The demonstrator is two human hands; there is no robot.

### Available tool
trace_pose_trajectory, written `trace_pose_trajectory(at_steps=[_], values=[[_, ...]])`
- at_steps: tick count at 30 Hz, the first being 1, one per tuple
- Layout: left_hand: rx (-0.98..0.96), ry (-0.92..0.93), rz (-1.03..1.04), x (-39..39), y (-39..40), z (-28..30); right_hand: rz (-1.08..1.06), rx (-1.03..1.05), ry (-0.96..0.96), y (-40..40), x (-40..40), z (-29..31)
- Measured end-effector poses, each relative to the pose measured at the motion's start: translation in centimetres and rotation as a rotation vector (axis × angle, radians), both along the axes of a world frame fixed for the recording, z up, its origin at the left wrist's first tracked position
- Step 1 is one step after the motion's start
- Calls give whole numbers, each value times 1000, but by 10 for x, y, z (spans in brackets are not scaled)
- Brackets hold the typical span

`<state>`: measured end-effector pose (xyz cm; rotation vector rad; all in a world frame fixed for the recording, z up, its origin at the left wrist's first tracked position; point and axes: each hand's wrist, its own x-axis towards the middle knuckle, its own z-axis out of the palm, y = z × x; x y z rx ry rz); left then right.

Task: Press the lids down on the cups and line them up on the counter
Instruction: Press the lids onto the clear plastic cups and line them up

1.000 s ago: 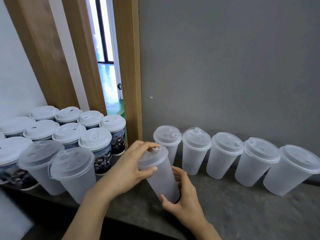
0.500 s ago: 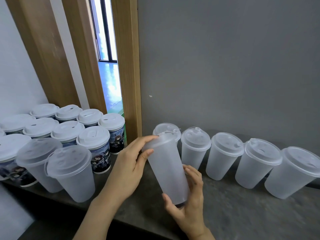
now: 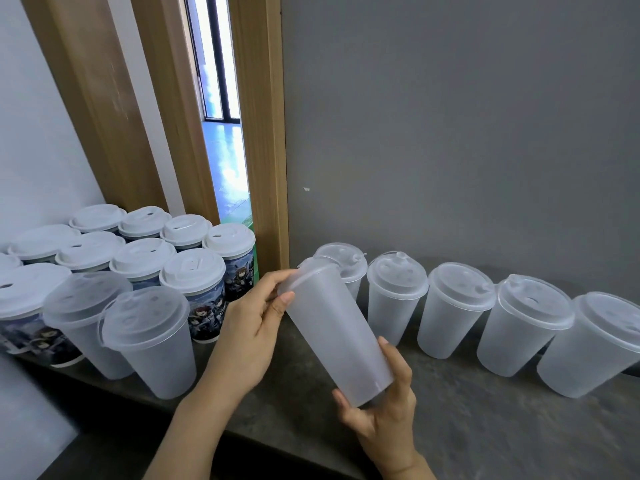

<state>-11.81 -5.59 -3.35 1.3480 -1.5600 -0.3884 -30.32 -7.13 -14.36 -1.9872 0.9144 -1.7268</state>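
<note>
Frosted translucent plastic cup (image 3: 337, 332) (smooth, matt), mottled grey stone-like counter (image 3: 485, 427), wood-grain door frame (image 3: 266, 133)

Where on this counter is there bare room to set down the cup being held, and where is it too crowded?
Bare counter lies in front of the row of clear cups along the grey wall, right of the right hand. A smaller patch sits under the held cup and the left hand. The left end is crowded with printed cups.

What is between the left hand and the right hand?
The frosted cup, tilted: left hand at its lid, right hand at its base. Head view.
</note>
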Motion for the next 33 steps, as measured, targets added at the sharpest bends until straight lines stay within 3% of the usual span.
trace_pose_trajectory(at_steps=[6,9,11,15,18,23,29,33], values=[[-75,-34,6,0,5,6,-100,34,131,-5,-3,-8],[-126,-72,41,-4,9,10,-54,161,72,-7,-7,-2],[-151,-78,26,-6,10,11,80,303,-50,-9,-9,3],[-154,-32,-10,-5,11,7,453,710,-512,-17,-13,9],[-142,38,-45,-3,12,4,758,901,-637,-20,-14,12],[-238,-3,-26,-3,10,0,1034,1008,-620,-17,-17,12],[-271,-198,151,-3,8,-1,962,972,-413,-19,-15,13],[-289,-288,238,-8,9,-6,1122,1034,-350,-18,-17,15]])
